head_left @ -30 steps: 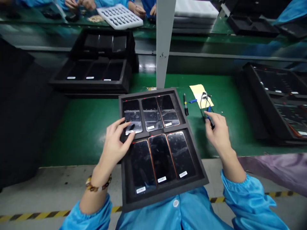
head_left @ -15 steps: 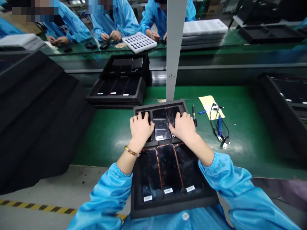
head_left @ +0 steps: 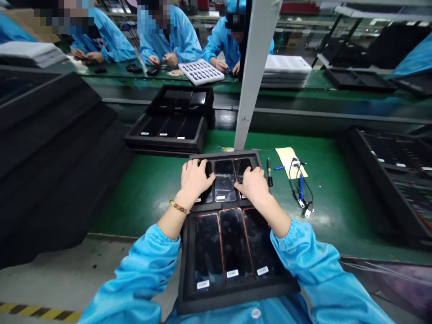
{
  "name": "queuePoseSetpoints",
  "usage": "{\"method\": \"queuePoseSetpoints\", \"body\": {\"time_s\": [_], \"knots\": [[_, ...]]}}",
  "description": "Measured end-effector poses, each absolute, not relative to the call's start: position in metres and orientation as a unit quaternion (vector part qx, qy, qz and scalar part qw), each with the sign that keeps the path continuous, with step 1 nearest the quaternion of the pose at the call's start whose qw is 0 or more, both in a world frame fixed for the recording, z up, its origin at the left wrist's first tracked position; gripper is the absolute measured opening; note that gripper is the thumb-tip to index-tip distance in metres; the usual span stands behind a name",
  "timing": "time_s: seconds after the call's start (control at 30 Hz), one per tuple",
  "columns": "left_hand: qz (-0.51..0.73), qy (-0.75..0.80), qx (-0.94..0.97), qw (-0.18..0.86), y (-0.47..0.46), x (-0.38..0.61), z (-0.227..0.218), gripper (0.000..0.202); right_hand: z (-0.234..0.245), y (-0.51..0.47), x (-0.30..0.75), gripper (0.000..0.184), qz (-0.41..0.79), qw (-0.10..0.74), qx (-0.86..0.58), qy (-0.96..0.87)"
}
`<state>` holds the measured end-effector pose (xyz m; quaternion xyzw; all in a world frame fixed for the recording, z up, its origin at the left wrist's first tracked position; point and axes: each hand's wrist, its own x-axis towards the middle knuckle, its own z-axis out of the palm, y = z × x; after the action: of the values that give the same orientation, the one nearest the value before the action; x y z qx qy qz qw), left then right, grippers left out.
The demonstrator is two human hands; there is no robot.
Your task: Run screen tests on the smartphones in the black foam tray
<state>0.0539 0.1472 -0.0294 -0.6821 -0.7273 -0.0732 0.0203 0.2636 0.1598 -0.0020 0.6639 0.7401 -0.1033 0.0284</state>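
A black foam tray [head_left: 232, 302] lies in front of me, its near end by my jacket. In it sit two rows of dark smartphones, several with white labels; a near-row smartphone [head_left: 235, 243] has an orange edge. My left hand [head_left: 195, 181] rests on the far-left smartphone [head_left: 206, 197], thumb apart from the fingers. My right hand [head_left: 254, 183] lies over the far-right smartphone [head_left: 241, 168], fingers spread, covering much of it. Between the hands, the far-middle smartphone [head_left: 225, 182] shows uncovered. Both hands look open, though the undersides of the fingers are hidden.
On the green table [head_left: 155, 189] a marker [head_left: 269, 173], a yellow paper [head_left: 286, 155] and cables [head_left: 305, 198] lie right of the tray. Stacked phone trays [head_left: 168, 143] stand behind, another tray [head_left: 388, 189] at right. A grey post [head_left: 246, 108] rises ahead. Co-workers sit opposite.
The view has tilted slightly. Both hands stay on the outer far-row smartphones; my right hand sits a little lower and shows more of the far-right smartphone.
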Motion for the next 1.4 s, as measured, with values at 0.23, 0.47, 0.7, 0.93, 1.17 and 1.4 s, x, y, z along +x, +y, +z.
{"method": "queuePoseSetpoints", "body": {"time_s": [0.23, 0.47, 0.7, 0.93, 1.17, 1.4], "knots": [[-0.103, -0.715, -0.691, -0.014, 0.163, 0.043, -0.026, 0.052, 0.022, 0.164, 0.281, 0.072, -0.055, 0.035, 0.658, 0.75], [-0.169, -0.726, -0.663, -0.071, 0.179, 0.032, -0.014, 0.039, 0.026, 0.143, 0.278, 0.057, -0.025, 0.047, 0.62, 0.783], [-0.184, -0.746, -0.631, -0.109, 0.194, 0.002, 0.021, 0.036, 0.007, 0.134, 0.205, 0.084, -0.086, 0.048, 0.609, 0.787], [-0.117, -0.731, -0.647, -0.183, 0.176, 0.016, 0.017, 0.036, 0.01, 0.15, 0.189, 0.08, -0.105, 0.042, 0.641, 0.759], [-0.11, -0.723, -0.657, -0.182, 0.166, 0.037, -0.005, 0.039, 0.035, 0.136, 0.213, 0.071, -0.087, 0.042, 0.629, 0.772], [-0.249, -0.657, -0.703, -0.109, 0.113, 0.019, -0.001, 0.031, 0.028, 0.115, 0.215, 0.069, -0.082, 0.041, 0.624, 0.776]]}}
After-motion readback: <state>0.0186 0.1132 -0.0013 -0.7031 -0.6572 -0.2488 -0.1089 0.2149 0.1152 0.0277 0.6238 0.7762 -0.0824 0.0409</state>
